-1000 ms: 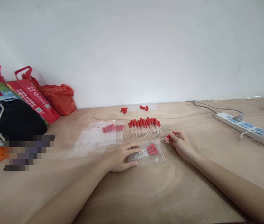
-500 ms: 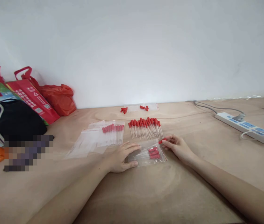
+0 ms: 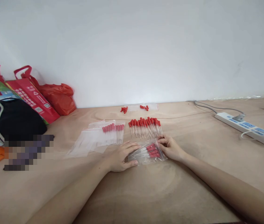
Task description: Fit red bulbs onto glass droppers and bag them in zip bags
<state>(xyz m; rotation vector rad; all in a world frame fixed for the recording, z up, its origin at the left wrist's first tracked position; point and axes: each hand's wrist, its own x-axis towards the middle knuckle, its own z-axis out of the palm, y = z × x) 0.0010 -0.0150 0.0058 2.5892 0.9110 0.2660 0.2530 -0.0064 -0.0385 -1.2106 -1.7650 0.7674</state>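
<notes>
A clear zip-lock bag [image 3: 143,159] lies flat on the wooden table in front of me. Inside it are several droppers [image 3: 154,153] with red rubber bulbs and thin clear stems, bulbs toward the bag's right end. My left hand [image 3: 124,156] rests over the bag's left end, fingers stretched and thumb apart, holding it down. At the right end, my right hand [image 3: 168,147] has its fingers closed at the bag's upper right edge; the fingertips are partly hidden. Just beyond the bag lies a row of loose red-bulbed droppers [image 3: 144,127].
Left of the row are overlapping clear bags [image 3: 85,143], some with droppers inside. Near the wall lie more red bulbs [image 3: 124,109] and droppers. A power strip [image 3: 246,127] with cables sits at right. Shopping bags [image 3: 33,96] and a black drawstring bag [image 3: 21,121] stand at left.
The dropper that my right hand held at the bag's opening is now inside with the others. My right hand has shifted slightly left onto the bag's edge. The left hand stays put.
</notes>
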